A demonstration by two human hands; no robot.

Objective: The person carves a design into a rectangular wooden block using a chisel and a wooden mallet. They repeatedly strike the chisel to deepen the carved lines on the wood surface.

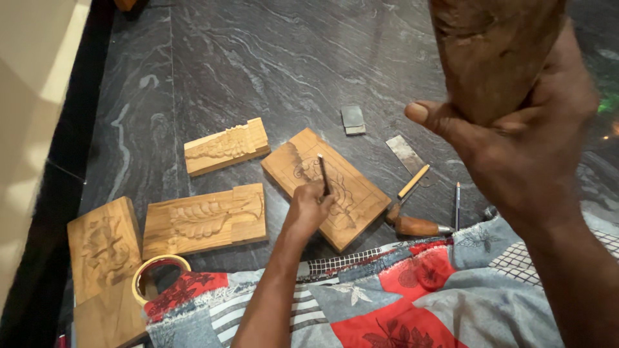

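Observation:
My left hand (308, 207) grips a thin dark chisel (323, 174) upright, its tip resting on a rectangular wooden panel (361, 206) with a floral outline drawn on it. The panel lies on the dark stone floor in front of me. Raised high at the upper right, my right hand (522, 148) is wrapped around a thick brown wooden mallet (493, 51), blurred, well above the chisel.
Three carved wooden blocks (225, 147) (205, 219) (103, 248) lie to the left, with a roll of tape (158, 270) beside them. A wooden-handled chisel (416, 225), a pencil (413, 181), a metal scraper (404, 152), a small sharpening stone (353, 120) and a thin tool (457, 205) lie right of the panel. A patterned cloth (400, 296) covers my lap.

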